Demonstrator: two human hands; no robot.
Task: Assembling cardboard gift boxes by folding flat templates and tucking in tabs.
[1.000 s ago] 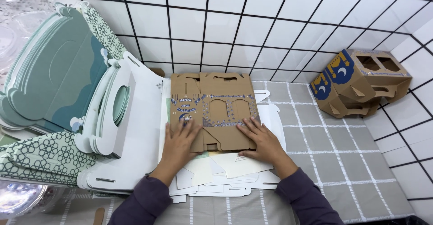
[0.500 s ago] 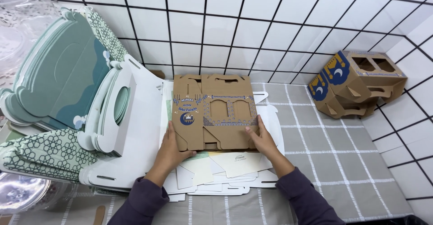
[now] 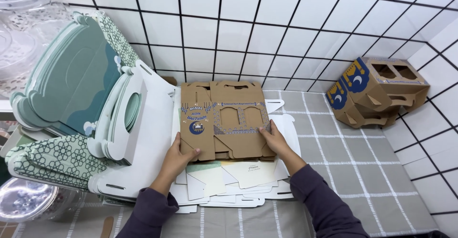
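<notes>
I am working in what looks like a small packing corner of a shop or home workshop. White square wall tiles with dark grout (image 3: 286, 33) close in two sides. A grey checked cloth (image 3: 362, 171) covers my table. Stacks of flat white die-cut card sheets (image 3: 143, 142) and teal-printed card blanks (image 3: 71, 80) stand at my left, and assembled brown cardboard carrier boxes (image 3: 377, 92) sit in the corner.

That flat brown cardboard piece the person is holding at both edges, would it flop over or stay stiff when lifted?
The flat brown cardboard blank probably stays fairly stiff: it looks like thin board, and the left hand and right hand hold it by opposite edges. It may bend along its fold lines and window cut-outs. Likely light, and it could slide easily on the white blanks beneath.
</notes>
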